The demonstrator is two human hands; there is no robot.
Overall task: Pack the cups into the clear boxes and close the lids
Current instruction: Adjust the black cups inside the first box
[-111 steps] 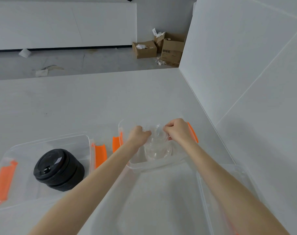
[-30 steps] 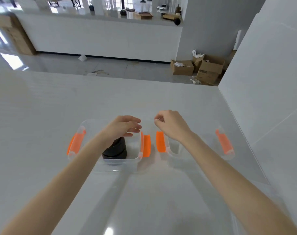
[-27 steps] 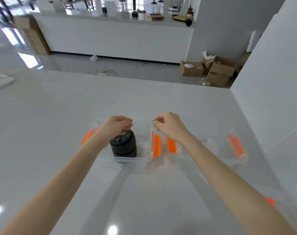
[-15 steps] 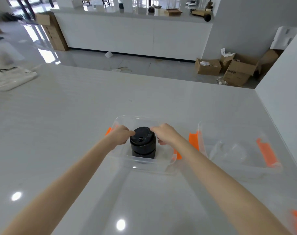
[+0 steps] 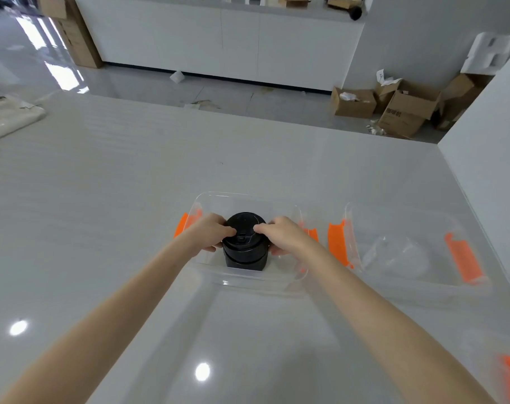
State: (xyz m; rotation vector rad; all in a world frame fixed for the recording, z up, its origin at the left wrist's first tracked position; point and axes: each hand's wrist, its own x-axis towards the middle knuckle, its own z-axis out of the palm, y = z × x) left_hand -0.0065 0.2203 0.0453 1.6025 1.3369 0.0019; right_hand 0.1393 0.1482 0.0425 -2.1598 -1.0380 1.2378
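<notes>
I see both hands on the black cup (image 5: 245, 243), which stands upright inside the left box (image 5: 248, 199) on the white table (image 5: 131, 176). My left hand (image 5: 208, 233) is closed on the left side of the cup lid and my right hand (image 5: 280, 233) is closed on the right side, with the fingertips on the rim of the lid. This box has orange latches (image 5: 183, 224) at both ends and it has no lid on it. Just beside it, on the right, stands the second box (image 5: 408, 217) with a clear cup (image 5: 399, 256) lying inside; I cannot tell exactly how this cup lies. Cardboard boxes (image 5: 393, 106) are on the floor far behind
</notes>
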